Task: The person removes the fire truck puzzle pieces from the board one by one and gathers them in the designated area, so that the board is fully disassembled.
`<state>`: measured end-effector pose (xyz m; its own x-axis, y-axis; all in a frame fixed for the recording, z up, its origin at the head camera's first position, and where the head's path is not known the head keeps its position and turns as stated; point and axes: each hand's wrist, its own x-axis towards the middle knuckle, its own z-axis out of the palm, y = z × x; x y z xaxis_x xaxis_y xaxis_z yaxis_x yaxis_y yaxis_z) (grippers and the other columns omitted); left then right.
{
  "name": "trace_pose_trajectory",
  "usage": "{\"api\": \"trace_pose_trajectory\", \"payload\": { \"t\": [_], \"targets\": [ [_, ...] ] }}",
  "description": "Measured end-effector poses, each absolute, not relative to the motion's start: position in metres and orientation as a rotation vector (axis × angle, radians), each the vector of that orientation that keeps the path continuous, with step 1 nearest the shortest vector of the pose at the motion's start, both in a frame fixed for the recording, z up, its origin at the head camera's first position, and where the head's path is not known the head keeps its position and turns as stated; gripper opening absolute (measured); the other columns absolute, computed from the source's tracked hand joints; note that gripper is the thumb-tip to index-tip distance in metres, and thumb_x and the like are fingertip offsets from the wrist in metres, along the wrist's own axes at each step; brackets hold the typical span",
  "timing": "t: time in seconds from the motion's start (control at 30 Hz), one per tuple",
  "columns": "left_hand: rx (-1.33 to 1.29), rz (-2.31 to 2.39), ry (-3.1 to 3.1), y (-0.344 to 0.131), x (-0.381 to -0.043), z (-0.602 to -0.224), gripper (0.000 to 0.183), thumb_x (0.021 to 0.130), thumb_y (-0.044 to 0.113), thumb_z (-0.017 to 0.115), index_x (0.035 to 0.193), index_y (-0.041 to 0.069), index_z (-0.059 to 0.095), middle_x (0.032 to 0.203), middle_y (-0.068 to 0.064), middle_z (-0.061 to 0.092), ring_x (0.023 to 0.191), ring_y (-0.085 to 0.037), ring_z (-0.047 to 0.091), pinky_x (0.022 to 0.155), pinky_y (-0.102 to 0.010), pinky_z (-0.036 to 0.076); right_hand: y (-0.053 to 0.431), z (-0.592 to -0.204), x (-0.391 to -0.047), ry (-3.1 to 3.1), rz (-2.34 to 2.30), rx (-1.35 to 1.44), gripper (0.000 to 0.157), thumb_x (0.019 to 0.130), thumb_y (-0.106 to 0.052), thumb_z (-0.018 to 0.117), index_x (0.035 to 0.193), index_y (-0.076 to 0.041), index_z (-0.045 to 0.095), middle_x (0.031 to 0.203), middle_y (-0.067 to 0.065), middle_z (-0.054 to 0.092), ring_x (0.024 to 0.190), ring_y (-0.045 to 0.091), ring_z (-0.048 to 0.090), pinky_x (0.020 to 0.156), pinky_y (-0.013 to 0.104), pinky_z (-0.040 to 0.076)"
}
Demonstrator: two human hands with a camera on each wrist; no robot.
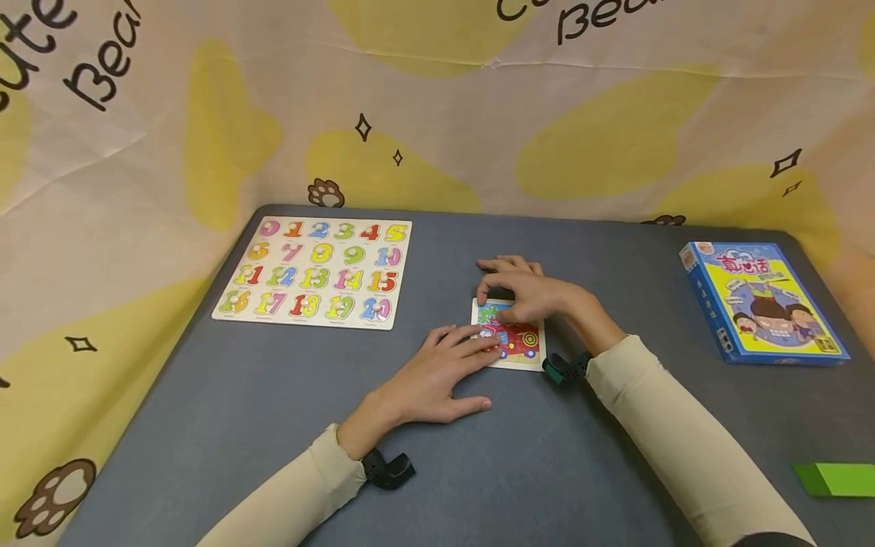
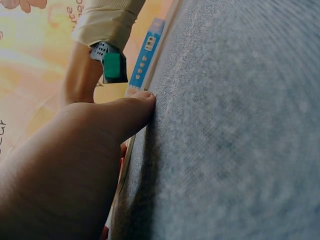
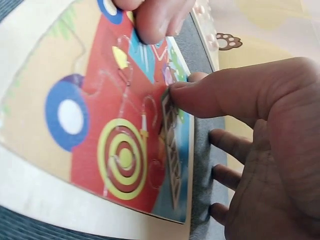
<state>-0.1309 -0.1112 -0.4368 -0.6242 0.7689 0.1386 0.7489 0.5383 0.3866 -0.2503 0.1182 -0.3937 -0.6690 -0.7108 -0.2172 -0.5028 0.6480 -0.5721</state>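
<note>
A small jigsaw puzzle with a red fire truck and a pale border lies on the table beneath both hands. My left hand reaches over its left side with extended fingers, fingertips on the picture. The left thumb is spread out low over the table. From the far side my right hand comes down with thumb and bent index finger at the puzzle's far left corner. In the right wrist view the right thumb touches the picture by the printed ladder; the other fingers reach past the far edge.
A number puzzle board with colourful pieces from 0 to 20 lies at the back left. At the right is a blue and yellow box; a green block sits near the right edge. Patterned cloth hangs behind the grey table.
</note>
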Motion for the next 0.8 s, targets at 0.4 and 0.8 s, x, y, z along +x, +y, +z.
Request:
{"api": "trace_pose_trajectory", "payload": {
  "t": [0.4, 0.8],
  "targets": [
    [1.348, 0.634, 2.719, -0.1109, -0.1311, -0.4364, 0.067, 0.095, 0.051, 0.065, 0.152, 0.019, 0.050, 0.160, 0.004, 0.044, 0.154, -0.023, 0.030, 0.123, -0.054, 0.021, 0.1167, -0.3889, -0.2525, 2.405, -0.645, -0.966, 0.026, 0.087, -0.015, 0.069, 0.111, -0.024, 0.064, 0.168, 0.016, 0.021, 0.156, 0.043, 0.003, 0.115, 0.071, 0.004],
    [1.327, 0.596, 2.726, -0.1090, -0.1298, -0.4339, 0.066, 0.096, 0.051, 0.065, 0.152, 0.019, 0.050, 0.160, 0.005, 0.044, 0.155, -0.022, 0.029, 0.123, -0.053, 0.021, 0.1147, -0.3881, -0.2515, 2.426, -0.586, -0.959, 0.023, 0.086, -0.017, 0.070, 0.105, -0.027, 0.063, 0.169, 0.014, 0.021, 0.156, 0.043, 0.005, 0.115, 0.071, 0.008]
  ]
}}
